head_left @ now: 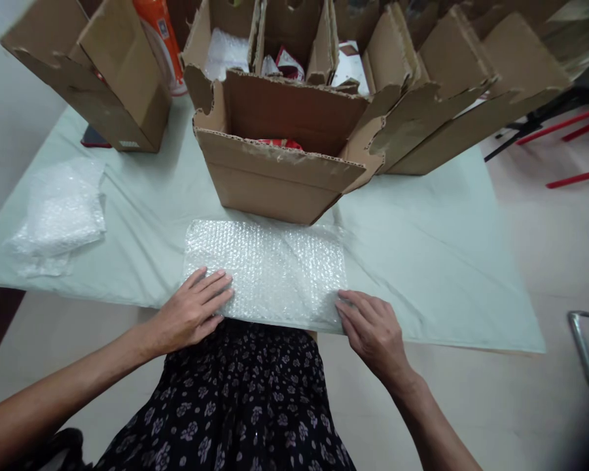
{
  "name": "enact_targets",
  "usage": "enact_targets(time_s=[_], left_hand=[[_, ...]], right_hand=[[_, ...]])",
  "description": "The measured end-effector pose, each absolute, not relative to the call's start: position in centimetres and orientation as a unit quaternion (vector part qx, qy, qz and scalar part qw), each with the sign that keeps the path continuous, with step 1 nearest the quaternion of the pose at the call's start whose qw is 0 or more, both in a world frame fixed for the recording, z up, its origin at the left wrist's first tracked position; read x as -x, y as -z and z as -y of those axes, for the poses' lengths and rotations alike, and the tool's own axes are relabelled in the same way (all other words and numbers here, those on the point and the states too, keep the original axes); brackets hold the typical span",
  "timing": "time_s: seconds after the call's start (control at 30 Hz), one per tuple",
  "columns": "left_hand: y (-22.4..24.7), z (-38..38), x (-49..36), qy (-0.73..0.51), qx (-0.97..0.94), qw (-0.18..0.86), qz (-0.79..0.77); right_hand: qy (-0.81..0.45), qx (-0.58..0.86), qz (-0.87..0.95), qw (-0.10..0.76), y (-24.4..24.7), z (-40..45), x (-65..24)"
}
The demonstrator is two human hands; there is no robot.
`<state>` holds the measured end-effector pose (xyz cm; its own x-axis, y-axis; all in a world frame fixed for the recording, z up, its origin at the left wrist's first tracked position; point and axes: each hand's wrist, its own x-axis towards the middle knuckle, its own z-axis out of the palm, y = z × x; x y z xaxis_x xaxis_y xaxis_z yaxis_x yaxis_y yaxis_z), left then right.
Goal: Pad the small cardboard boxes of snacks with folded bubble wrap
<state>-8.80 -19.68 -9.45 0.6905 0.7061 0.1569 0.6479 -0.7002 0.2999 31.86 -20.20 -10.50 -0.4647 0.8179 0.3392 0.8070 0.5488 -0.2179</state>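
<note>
A sheet of clear bubble wrap [269, 268] lies flat at the table's front edge, right before me. My left hand [196, 307] rests on its left part, fingers stretched out and lying flat. At the sheet's right edge is my right hand [373, 327], its fingers bent together with the tips at the border of the wrap. Whether those fingertips pinch the sheet or only press on it is hard to see, but they touch it. Just behind the sheet stands an open cardboard box [279, 186] with something red inside.
More bubble wrap [63, 209] lies in a pile at the left. Several open cardboard boxes [412, 131] stand in a row at the back, some with items inside. Another box [132, 98] and an orange-and-white package [161, 39] are at the back left. A pale green cloth [446, 261] covers the table.
</note>
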Motion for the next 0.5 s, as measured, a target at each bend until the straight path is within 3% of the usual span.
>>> enact_targets(time_s=[0.2, 0.33, 0.5], left_hand=[[9.3, 19.2, 8.9, -0.173, -0.907, 0.106, -0.369], [9.2, 18.7, 8.8, -0.214, -0.888, 0.121, -0.389], [7.0, 17.4, 8.9, -0.2, -0.863, 0.215, -0.412]], right_hand=[[-0.066, 0.459, 0.852, 0.244, 9.5, 20.8, -31.2], [-0.084, 0.445, 0.869, 0.197, 8.8, 21.4, -30.6], [-0.087, 0.431, 0.887, 0.142, 8.6, 20.4, -29.1]])
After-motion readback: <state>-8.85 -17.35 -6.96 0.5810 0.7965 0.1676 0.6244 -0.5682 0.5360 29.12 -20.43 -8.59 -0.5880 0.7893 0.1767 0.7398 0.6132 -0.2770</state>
